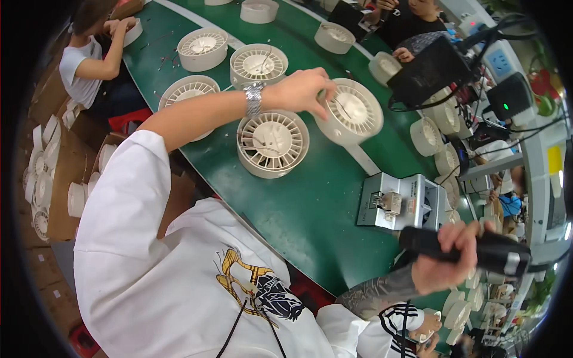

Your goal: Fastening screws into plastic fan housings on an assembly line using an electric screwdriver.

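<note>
My left hand (301,90), with a metal watch on the wrist, reaches over the green belt (310,215) and grips the rim of a round white fan housing (355,113) that has a handle pointing toward me. A second white fan housing (273,143) lies just left of it, under my wrist. My right hand (444,262), its forearm tattooed, is closed around a black electric screwdriver (483,249) held level at the lower right, apart from the housings.
Several more white fan housings (203,48) lie on the belt farther back. A grey metal fixture (397,201) stands at the belt's right edge. A black box (431,70) with cables sits beyond it. A seated person (89,56) works at upper left; cardboard boxes (59,197) hold white parts.
</note>
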`<control>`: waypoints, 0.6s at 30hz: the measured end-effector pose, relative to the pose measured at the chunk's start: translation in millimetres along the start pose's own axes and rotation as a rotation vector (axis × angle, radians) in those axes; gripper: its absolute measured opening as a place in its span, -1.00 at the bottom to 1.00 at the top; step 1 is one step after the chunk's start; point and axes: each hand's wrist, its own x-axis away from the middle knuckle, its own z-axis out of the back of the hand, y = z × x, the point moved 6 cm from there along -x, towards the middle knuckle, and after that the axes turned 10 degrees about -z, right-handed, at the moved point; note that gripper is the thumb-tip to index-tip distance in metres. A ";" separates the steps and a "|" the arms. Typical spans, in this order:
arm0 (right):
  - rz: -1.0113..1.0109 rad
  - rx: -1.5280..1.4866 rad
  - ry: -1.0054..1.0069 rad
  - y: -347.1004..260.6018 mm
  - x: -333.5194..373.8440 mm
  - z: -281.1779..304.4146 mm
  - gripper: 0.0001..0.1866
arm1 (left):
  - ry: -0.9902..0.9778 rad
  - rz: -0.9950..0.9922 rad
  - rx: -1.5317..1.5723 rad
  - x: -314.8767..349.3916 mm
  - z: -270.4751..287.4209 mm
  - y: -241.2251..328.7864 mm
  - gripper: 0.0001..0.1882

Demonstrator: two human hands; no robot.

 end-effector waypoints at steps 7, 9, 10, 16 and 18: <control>0.076 0.278 0.140 56.6 -37.0 31.5 -0.60 | -0.015 0.206 -0.227 -39.6 -36.7 -95.2 -0.62; 0.024 0.277 0.127 66.3 -38.9 31.8 -0.61 | -0.014 0.260 -0.243 -45.0 -40.6 -99.4 -0.63; -0.005 0.311 0.110 71.1 -39.0 30.2 -0.61 | -0.019 0.324 -0.252 -45.4 -41.9 -100.8 -0.64; -0.082 0.435 0.088 92.5 -41.0 29.9 -0.63 | 0.028 0.321 -0.236 -52.2 -31.6 -52.1 -0.62; -0.085 0.443 0.092 94.0 -41.6 30.3 -0.63 | 0.112 0.064 -0.201 -35.7 -8.2 4.1 -0.63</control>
